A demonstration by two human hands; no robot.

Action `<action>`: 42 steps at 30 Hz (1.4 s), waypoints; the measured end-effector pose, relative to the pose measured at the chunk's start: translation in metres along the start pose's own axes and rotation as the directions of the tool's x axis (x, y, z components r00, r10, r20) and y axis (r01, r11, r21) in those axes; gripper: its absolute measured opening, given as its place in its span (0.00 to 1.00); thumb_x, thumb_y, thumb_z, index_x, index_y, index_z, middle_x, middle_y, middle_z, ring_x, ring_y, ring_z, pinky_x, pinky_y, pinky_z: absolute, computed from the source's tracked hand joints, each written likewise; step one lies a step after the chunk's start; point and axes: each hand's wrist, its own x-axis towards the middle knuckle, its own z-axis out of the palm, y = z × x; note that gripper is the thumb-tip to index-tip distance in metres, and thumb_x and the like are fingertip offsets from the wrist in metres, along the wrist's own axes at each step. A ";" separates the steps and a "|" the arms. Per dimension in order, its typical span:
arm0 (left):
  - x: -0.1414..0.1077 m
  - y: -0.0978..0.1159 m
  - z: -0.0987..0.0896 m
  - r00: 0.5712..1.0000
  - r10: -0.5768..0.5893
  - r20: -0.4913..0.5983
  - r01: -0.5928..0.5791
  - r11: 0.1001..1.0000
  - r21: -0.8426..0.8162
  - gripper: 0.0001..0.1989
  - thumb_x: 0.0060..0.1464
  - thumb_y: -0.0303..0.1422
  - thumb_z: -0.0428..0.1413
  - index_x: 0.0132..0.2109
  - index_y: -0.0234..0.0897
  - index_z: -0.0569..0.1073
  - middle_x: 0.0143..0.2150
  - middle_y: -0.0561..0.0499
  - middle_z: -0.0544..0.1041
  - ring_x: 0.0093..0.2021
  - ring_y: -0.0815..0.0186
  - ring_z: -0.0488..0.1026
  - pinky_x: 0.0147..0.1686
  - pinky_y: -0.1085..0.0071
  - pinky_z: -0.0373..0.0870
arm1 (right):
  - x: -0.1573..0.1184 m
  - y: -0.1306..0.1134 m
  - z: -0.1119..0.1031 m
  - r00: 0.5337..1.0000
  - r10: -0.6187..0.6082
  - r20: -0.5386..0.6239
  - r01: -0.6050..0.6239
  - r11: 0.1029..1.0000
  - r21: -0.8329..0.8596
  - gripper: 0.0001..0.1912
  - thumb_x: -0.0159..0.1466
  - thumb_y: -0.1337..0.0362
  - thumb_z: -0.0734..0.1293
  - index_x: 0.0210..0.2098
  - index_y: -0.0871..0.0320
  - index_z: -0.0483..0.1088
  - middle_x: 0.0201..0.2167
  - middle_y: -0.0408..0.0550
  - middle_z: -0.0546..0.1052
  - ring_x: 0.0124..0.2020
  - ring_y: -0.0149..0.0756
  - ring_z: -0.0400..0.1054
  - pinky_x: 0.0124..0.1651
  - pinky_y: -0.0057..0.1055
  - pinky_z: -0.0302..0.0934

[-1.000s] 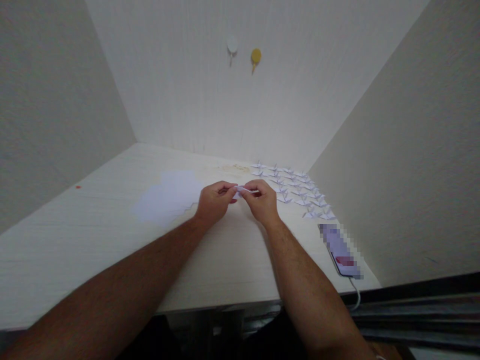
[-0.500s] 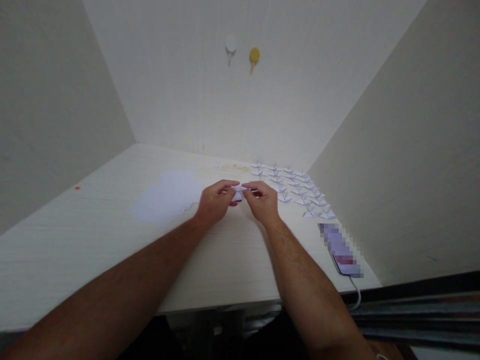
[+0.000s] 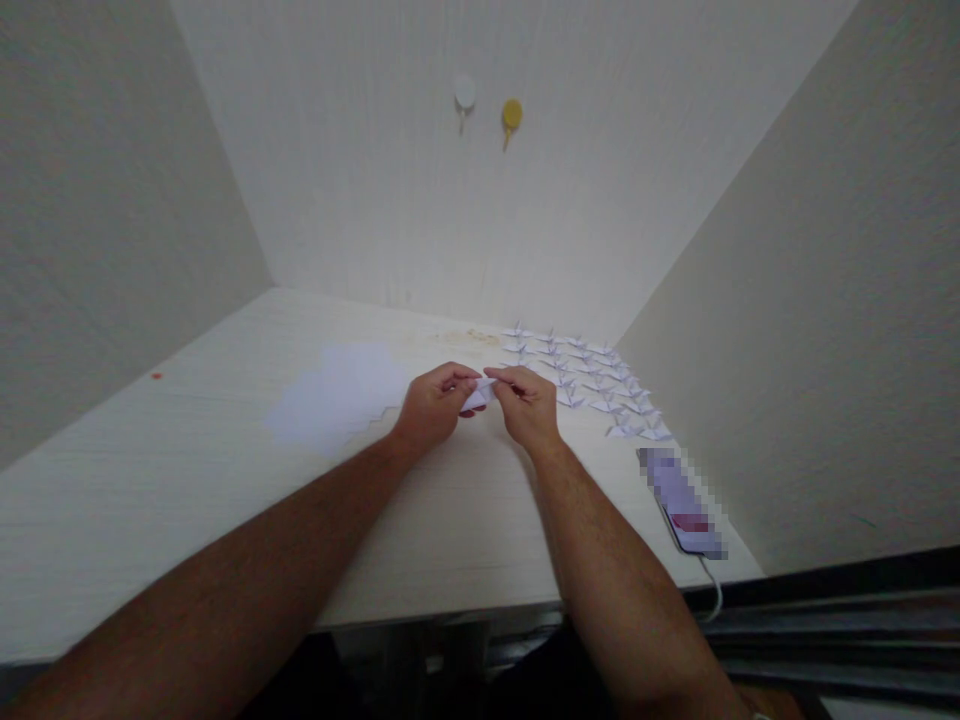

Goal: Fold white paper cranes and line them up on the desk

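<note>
A small folded piece of white paper (image 3: 480, 394) is held between both hands above the middle of the table. My left hand (image 3: 436, 402) grips its left side, thumb on top and fingertips showing beneath. My right hand (image 3: 528, 402) pinches the right side between thumb and forefinger. Crease lines cross the paper's face; its far edge is partly covered by fingers. Just beyond and right of my right hand stand several rows of white paper cranes (image 3: 598, 383). White paper sheets (image 3: 349, 390) lie spread left of my left hand.
A phone (image 3: 679, 500) with a white cable (image 3: 714, 590) lies near the table's right edge. Walls enclose the white table (image 3: 442, 530) at back and sides. A white hook (image 3: 465, 93) and a yellow hook (image 3: 512, 113) are on the back wall. A small orange spot (image 3: 157, 376) marks the left side.
The paper has turned slightly between my fingers, and more of its creased face shows. Both thumbs have shifted a little on it. The cranes, sheets and phone stay where they were.
</note>
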 end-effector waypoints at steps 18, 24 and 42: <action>0.000 0.000 -0.001 0.980 0.130 -0.148 -0.098 0.973 0.211 0.10 0.51 0.38 0.59 0.39 0.37 0.75 0.33 0.50 0.80 0.34 0.64 0.77 0.36 0.70 0.73 | 0.000 -0.003 0.003 0.979 0.204 -0.005 -0.204 0.977 0.059 0.08 0.55 0.58 0.70 0.30 0.57 0.76 0.26 0.43 0.77 0.24 0.30 0.68 0.28 0.27 0.64; 0.001 -0.004 -0.001 0.975 0.158 -0.157 -0.119 0.965 0.234 0.10 0.51 0.38 0.59 0.39 0.37 0.76 0.34 0.50 0.80 0.35 0.64 0.77 0.38 0.70 0.74 | 0.000 -0.003 0.004 0.978 0.206 -0.023 -0.205 0.977 0.055 0.09 0.55 0.57 0.70 0.28 0.57 0.76 0.26 0.44 0.77 0.23 0.30 0.67 0.27 0.27 0.63; 0.003 -0.005 -0.003 0.981 0.142 -0.130 -0.118 0.976 0.181 0.08 0.49 0.36 0.60 0.35 0.36 0.76 0.30 0.51 0.79 0.31 0.66 0.76 0.32 0.72 0.72 | 0.001 0.001 0.001 0.986 0.170 0.001 -0.169 0.985 0.037 0.08 0.56 0.59 0.69 0.32 0.56 0.77 0.30 0.45 0.79 0.26 0.30 0.69 0.30 0.28 0.64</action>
